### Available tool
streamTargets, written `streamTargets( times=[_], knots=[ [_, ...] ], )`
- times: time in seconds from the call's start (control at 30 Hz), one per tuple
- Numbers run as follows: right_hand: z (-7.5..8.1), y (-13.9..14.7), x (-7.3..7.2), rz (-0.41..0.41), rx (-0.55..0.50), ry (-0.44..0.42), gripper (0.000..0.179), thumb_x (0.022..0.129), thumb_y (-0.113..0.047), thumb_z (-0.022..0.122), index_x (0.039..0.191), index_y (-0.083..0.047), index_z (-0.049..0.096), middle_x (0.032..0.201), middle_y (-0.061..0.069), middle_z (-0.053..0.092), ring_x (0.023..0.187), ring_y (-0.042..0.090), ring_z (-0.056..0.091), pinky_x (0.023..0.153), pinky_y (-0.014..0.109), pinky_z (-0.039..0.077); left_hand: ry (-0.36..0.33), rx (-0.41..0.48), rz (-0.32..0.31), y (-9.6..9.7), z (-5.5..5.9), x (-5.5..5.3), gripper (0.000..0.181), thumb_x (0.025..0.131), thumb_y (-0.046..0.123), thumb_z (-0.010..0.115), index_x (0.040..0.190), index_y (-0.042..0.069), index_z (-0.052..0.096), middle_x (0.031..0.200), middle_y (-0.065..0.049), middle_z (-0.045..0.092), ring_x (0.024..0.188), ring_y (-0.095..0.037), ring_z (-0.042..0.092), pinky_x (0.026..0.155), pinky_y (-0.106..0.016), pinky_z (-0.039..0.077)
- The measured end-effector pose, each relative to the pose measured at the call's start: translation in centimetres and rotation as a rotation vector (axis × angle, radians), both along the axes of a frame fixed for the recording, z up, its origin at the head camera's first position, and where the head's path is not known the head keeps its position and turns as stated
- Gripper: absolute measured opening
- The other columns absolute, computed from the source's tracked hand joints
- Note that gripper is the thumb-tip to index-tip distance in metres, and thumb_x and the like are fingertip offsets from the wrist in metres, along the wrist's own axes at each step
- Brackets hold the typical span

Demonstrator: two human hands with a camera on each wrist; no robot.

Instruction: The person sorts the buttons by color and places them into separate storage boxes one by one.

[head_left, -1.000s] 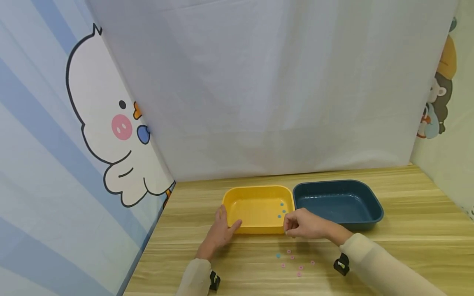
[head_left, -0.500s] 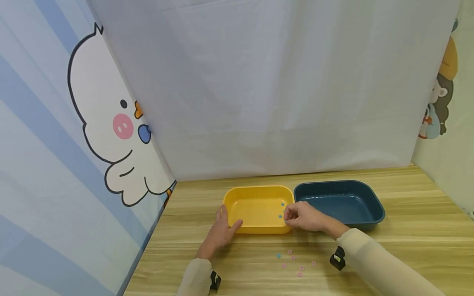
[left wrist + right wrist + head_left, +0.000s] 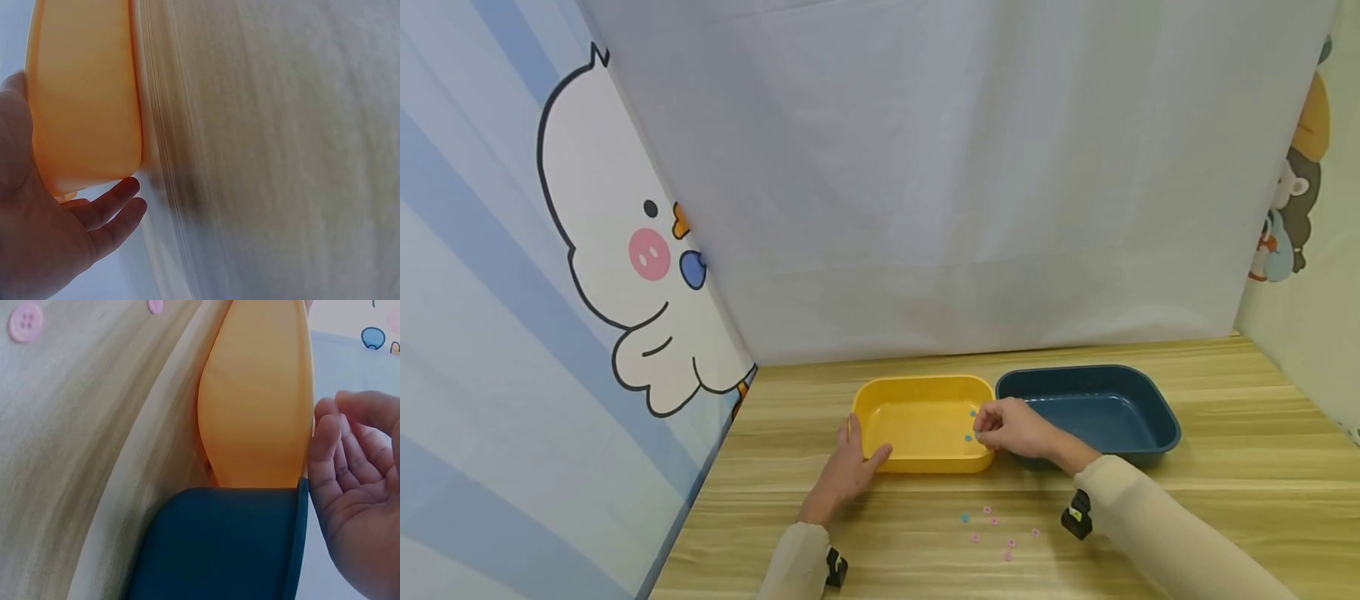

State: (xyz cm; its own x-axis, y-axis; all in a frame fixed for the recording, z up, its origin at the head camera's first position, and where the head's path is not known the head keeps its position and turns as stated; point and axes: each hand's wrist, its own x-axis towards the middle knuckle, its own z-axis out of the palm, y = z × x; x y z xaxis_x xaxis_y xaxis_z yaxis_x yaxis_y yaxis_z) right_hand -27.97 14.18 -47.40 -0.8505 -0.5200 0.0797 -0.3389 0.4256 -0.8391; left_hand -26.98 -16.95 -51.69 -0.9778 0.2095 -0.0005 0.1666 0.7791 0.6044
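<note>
- Right hand (image 3: 1013,427): fingers curled, thumb and fingertips drawn close together, narrow gap; can't tell if anything is pinched between them.
- It sits over the right end of the yellow tray (image 3: 917,425), by the near right corner.
- 2 blue buttons (image 3: 967,438) plainly seen inside that tray, right end, just beside the fingertips.
- Left hand (image 3: 847,471): spread wide round the yellow tray's near left corner, holding it, thumb at front rim, fingers along left side.
- Dark blue tray (image 3: 1093,412) right of the yellow one, rims touching, partly behind right wrist.
- On the wooden table (image 3: 760,500) in front of the yellow tray: 6 pink buttons (image 3: 1035,532), loosely scattered, plus 1 more blue button (image 3: 966,518) left of them.
- White curtain (image 3: 955,183) behind; cartoon bird (image 3: 606,208) on left wall.
</note>
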Motion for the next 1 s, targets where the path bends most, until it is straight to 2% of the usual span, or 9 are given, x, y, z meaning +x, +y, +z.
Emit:
streamTargets(
  times=[0.17, 0.3, 0.47, 0.7, 1.0],
  knots=[
    [0.3, -0.1, -0.4, -0.031, 0.029, 0.009, 0.004, 0.087, -0.005, 0.064, 0.090, -0.002, 0.063, 0.079, 0.003, 0.062, 0.069, 0.018, 0.058, 0.061, 0.034, 0.051, 0.007, 0.000, -0.001, 0.0, -0.1, -0.1, 0.090, 0.095, 0.050, 0.049, 0.149, -0.006, 0.004, 0.150, -0.032, 0.007, 0.126, -0.048, 0.035, 0.101, -0.054, 0.032],
    [0.5, -0.2, -0.6, -0.050, 0.056, 0.029, 0.005, 0.086, -0.005, 0.065, 0.091, -0.003, 0.064, 0.082, 0.001, 0.063, 0.074, 0.016, 0.059, 0.062, 0.029, 0.051, 0.009, -0.002, 0.000, 0.0, -0.1, -0.1, 0.090, 0.095, 0.051, 0.048, 0.149, -0.006, 0.004, 0.150, -0.032, 0.008, 0.126, -0.048, 0.036, 0.101, -0.054, 0.032],
    [0.4, -0.3, -1.1, -0.062, 0.062, 0.012, 0.007, 0.087, -0.006, 0.064, 0.094, -0.003, 0.064, 0.082, 0.002, 0.062, 0.072, 0.017, 0.058, 0.062, 0.030, 0.050, 0.003, 0.002, -0.005, 0.0, 0.0, 0.0, 0.089, 0.095, 0.049, 0.048, 0.149, -0.006, 0.003, 0.150, -0.032, 0.007, 0.124, -0.048, 0.038, 0.100, -0.054, 0.034],
    [0.4, -0.5, -1.6, -0.059, 0.059, -0.009, 0.009, 0.089, -0.006, 0.062, 0.096, 0.001, 0.063, 0.081, 0.009, 0.063, 0.071, 0.026, 0.059, 0.062, 0.033, 0.047, -0.005, 0.011, -0.010, 0.0, 0.1, 0.1, 0.088, 0.096, 0.048, 0.047, 0.149, -0.006, 0.002, 0.150, -0.031, 0.006, 0.123, -0.047, 0.040, 0.099, -0.054, 0.035],
    [0.5, -1.0, -2.2, -0.092, 0.086, -0.018, 0.009, 0.087, -0.003, 0.062, 0.095, -0.001, 0.064, 0.081, 0.005, 0.063, 0.072, 0.027, 0.060, 0.062, 0.031, 0.048, -0.001, 0.005, -0.006, 0.0, 0.0, 0.1, 0.089, 0.096, 0.049, 0.048, 0.149, -0.006, 0.003, 0.150, -0.031, 0.007, 0.122, -0.047, 0.041, 0.100, -0.053, 0.035]
  ],
)
